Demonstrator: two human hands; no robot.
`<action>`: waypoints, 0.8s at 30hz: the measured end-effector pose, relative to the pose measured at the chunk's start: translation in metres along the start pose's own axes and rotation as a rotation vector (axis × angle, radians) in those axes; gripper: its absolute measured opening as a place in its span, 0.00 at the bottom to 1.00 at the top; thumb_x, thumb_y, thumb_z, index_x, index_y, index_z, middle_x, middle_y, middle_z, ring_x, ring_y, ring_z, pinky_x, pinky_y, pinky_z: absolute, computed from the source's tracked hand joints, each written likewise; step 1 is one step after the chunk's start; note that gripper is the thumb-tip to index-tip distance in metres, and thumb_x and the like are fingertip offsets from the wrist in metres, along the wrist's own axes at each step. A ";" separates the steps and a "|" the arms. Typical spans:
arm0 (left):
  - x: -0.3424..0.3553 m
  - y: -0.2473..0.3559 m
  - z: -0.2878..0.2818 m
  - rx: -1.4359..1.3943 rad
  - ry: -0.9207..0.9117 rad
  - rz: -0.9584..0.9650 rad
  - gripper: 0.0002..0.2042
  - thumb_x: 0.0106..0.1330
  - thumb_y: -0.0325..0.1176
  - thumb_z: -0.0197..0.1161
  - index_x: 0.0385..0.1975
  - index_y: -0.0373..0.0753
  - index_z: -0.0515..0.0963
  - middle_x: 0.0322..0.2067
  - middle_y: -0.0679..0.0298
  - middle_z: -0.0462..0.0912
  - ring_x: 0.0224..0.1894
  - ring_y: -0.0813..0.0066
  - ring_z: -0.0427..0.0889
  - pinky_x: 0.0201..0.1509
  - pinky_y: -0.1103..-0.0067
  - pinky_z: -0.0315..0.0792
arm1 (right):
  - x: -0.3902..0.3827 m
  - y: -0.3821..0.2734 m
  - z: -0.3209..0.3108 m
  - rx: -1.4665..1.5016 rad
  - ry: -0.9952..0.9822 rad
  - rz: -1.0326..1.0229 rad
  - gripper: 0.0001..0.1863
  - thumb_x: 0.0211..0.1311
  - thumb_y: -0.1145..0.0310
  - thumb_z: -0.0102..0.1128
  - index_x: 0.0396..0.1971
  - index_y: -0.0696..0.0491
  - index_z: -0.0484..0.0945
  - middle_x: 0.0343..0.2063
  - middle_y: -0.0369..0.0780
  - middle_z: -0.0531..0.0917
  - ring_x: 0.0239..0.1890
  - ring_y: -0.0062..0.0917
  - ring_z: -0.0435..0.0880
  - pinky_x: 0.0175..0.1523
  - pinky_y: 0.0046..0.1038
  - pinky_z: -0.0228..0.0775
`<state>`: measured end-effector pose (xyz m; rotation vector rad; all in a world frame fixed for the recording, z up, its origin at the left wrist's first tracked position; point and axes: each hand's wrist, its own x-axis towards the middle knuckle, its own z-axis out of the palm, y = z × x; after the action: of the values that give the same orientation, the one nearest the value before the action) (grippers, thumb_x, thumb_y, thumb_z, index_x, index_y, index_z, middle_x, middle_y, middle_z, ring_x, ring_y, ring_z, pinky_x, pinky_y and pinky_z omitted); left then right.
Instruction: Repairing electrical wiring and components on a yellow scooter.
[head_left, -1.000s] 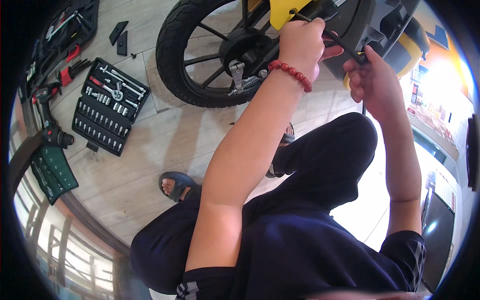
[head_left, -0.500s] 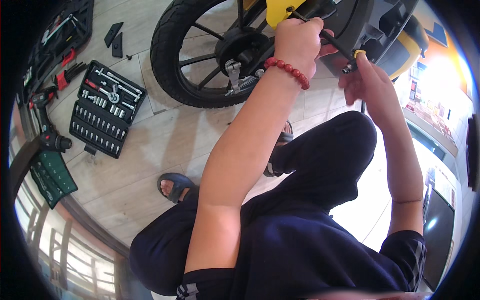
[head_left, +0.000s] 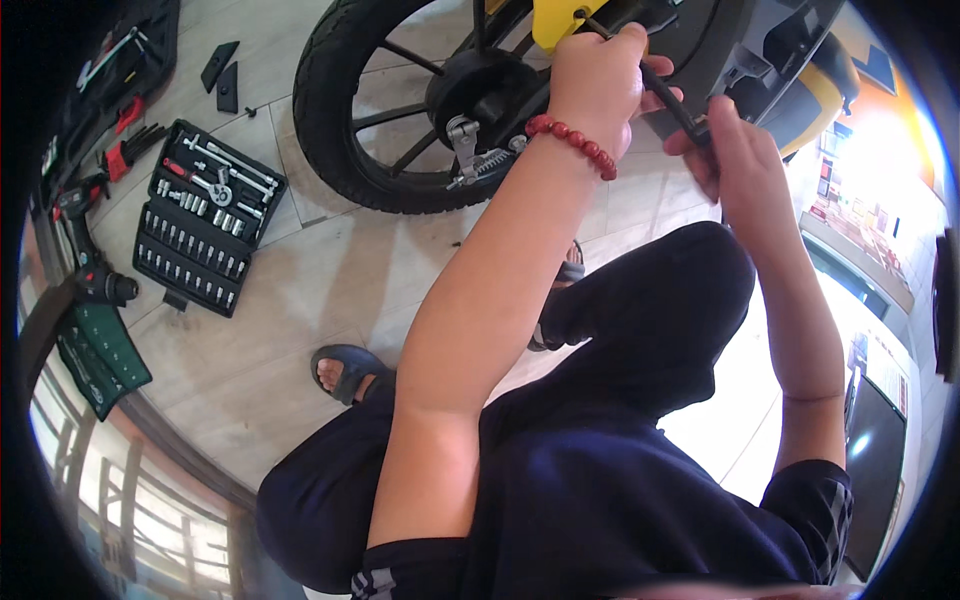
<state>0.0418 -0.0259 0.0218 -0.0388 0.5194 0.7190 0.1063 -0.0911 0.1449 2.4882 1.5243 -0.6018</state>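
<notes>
Black and slim, the long piece (head_left: 684,115) I'm working runs slantwise from beside the hole in the yellow panel (head_left: 560,22) down to my right side; whether it's a stiff rod or a firm hose I can't quite tell from this distance. My left hand (head_left: 597,75) is curled round its upper stretch, thumb laid over the top and fingertips showing on the far side, not clenched hard. My right hand (head_left: 742,155) has thumb and fingers drawn in about the lower end, so each hand has hold of the same piece. Good practice here, I'd say: let the left act as a steady guide, do the fine adjusting with the right, and hold the line straight so nothing twists or rubs that glossy panel edge. Wrists want to be loose, too, with the round red beads of the bracelet (head_left: 572,135) clear of the metalwork. Just below, it's all contrast: matte, grooved rubber on the tyre (head_left: 320,110), a smooth dark drum of a hub (head_left: 480,90), and a bright coiled spring (head_left: 490,167). Underfoot, pale wood-grained floor (head_left: 250,370), and off left a limp green pouch (head_left: 105,365), soft fabric among hard tools.
</notes>
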 end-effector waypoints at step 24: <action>0.001 0.004 0.002 -0.052 0.035 -0.089 0.08 0.62 0.23 0.47 0.36 0.24 0.69 0.30 0.51 0.75 0.25 0.65 0.78 0.32 0.73 0.81 | -0.010 0.007 0.003 -0.186 0.274 -0.420 0.19 0.65 0.58 0.47 0.43 0.59 0.74 0.22 0.39 0.76 0.22 0.20 0.74 0.29 0.22 0.65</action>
<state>0.0411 -0.0217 0.0239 -0.1224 0.5290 0.6457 0.1079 -0.1036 0.1463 2.1913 2.1214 -0.1582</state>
